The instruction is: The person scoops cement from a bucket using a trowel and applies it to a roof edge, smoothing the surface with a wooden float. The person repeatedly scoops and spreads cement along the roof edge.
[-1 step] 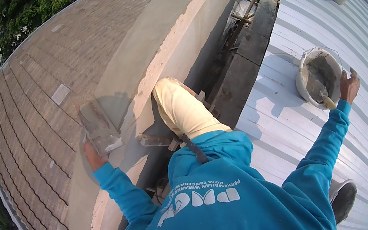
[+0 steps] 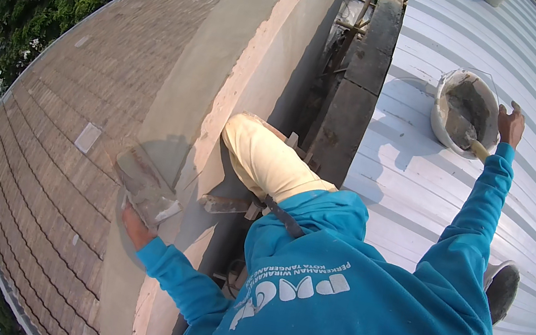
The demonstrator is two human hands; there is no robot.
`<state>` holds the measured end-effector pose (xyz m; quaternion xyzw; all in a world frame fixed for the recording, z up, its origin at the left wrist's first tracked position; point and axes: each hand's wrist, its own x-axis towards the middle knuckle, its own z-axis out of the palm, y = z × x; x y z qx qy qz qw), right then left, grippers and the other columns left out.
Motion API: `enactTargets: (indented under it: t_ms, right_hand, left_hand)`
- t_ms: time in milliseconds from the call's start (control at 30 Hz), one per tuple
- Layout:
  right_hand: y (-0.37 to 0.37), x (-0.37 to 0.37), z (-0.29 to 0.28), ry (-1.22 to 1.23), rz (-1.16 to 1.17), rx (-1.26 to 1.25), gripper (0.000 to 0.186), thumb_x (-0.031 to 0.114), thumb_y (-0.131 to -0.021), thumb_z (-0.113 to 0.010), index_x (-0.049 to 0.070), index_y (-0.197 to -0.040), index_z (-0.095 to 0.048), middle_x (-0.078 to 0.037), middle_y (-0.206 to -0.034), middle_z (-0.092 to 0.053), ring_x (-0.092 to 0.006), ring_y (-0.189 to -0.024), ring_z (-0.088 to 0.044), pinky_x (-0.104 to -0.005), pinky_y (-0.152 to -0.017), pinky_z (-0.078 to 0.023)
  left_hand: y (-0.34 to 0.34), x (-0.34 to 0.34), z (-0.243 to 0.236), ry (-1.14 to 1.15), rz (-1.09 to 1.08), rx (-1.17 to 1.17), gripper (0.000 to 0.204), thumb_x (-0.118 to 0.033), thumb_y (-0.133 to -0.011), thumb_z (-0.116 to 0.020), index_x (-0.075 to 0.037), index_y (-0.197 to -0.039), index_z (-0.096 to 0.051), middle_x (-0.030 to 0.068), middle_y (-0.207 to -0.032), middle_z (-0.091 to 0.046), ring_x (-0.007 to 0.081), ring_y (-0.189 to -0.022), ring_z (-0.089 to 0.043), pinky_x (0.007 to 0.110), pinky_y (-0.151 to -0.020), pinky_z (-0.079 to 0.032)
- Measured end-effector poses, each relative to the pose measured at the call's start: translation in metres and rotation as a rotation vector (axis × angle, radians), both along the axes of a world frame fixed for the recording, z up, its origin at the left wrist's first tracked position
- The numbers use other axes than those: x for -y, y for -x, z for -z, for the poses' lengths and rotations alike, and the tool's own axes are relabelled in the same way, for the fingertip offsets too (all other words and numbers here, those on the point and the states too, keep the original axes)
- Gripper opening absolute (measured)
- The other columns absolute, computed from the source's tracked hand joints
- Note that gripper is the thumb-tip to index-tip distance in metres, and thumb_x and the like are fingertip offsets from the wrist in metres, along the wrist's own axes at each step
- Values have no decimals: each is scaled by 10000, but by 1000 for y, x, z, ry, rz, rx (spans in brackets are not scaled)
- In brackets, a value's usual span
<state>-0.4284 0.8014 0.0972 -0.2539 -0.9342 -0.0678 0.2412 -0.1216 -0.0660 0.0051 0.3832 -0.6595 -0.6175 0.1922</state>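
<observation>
A flat rectangular plastering float (image 2: 147,183), smeared with grey mortar, is gripped by my left hand (image 2: 137,226) over the grey plastered wall top (image 2: 182,106). My fingers are mostly hidden beneath it. At the right, my right hand (image 2: 510,126) reaches beside the rim of a white bucket (image 2: 440,119), its fingers apart and nothing visible in them. Grey wet mortar (image 2: 461,110) fills part of the bucket. A tool with a pale handle (image 2: 478,149) stands in the mortar and leans on the rim, just short of my right wrist.
Brown roof tiles (image 2: 74,126) slope away at the left. White corrugated metal sheeting (image 2: 388,217) spans the right, with a second bucket (image 2: 501,291) by my right arm. A dark gap with bamboo poles (image 2: 359,22) runs between wall and sheeting. My knee (image 2: 270,157) rests near the wall.
My right hand has shifted very slightly to the right, away from the bucket. My left hand and the float stay in place.
</observation>
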Motion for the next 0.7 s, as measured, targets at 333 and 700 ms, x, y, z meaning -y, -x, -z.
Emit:
enactTargets:
  t_ms: [333,700]
  right_hand:
    - [-27,-86,43,1487,17,286,709,549,-906,-631,30,-1369,-488,-230,-1298,-554,-325,-1165,-589,-475,-866,-536]
    - [16,101,50,1258,-302,184,652,486,-913,-627,15,-1342,-492,-218,-1256,-567,-311,-1123,-602,-452,-862,-544]
  left_hand:
    - [11,-24,-38,-31,-181,67,463,-258,-1008,-507,74,-1328,-541,172,-1267,-620,238,-1128,-609,335,-947,-481]
    - [-22,-29,-47,-116,-370,-172,384,-245,-1018,-533,69,-1227,-602,152,-1034,-704,179,-840,-662,290,-714,-561]
